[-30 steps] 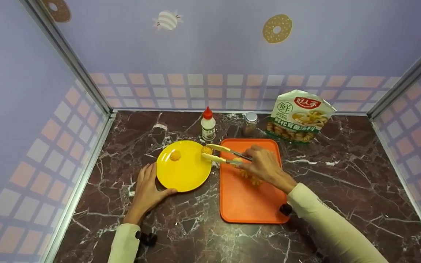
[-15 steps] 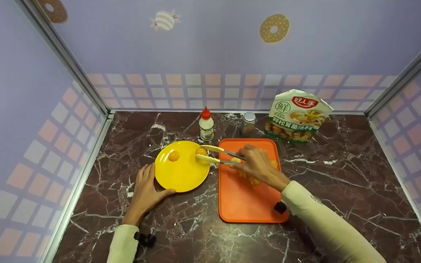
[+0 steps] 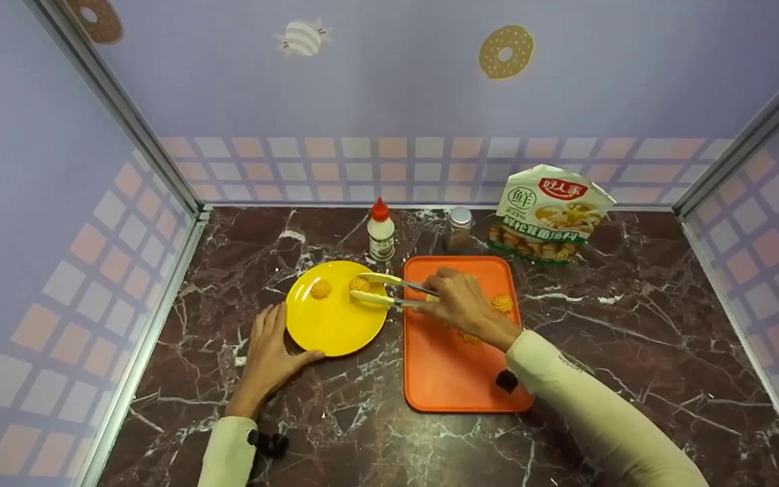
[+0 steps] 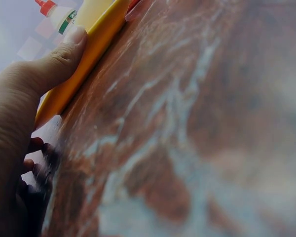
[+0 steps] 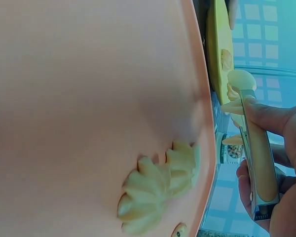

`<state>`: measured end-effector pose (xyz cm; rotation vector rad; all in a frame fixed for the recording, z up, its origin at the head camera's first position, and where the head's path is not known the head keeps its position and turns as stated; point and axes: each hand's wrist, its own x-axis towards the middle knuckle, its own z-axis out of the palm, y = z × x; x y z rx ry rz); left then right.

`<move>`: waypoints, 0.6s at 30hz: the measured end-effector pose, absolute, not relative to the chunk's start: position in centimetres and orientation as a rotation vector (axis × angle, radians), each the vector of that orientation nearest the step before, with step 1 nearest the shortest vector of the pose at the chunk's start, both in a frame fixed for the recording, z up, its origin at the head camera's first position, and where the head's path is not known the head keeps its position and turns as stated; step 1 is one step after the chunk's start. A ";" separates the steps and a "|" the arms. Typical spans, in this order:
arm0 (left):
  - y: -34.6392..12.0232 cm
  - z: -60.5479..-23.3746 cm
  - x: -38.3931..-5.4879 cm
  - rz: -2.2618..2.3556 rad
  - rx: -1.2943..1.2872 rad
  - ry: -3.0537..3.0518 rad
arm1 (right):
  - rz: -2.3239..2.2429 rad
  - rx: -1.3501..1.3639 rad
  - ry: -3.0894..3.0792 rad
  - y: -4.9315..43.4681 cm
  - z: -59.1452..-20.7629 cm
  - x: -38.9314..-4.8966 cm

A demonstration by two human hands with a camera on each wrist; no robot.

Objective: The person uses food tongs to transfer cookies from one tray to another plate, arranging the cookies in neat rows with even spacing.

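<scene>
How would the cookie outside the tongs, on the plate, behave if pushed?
The cookie would probably slide rather than roll, as it sits low on the glossy plate. Its ridges may chip if pressed hard. It's likely light, being small.

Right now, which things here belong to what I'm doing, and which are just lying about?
In the job, it seems: tongs in the right hand, swirled pieces, yellow plate, orange tray.
Apparently just standing by: red-capped bottle, silver-lidded jar, food packet.

Yellow-tipped tongs (image 3: 374, 297) flank a swirled cookie (image 3: 359, 284) over a yellow plate (image 3: 335, 328).
</scene>
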<state>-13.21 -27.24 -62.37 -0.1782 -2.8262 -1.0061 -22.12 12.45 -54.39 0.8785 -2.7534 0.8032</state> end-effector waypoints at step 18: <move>-27.3 -62.5 -13.2 -1.003 -0.196 -2.816 | 0.729 0.902 -2.777 10.4 -54.5 -22.7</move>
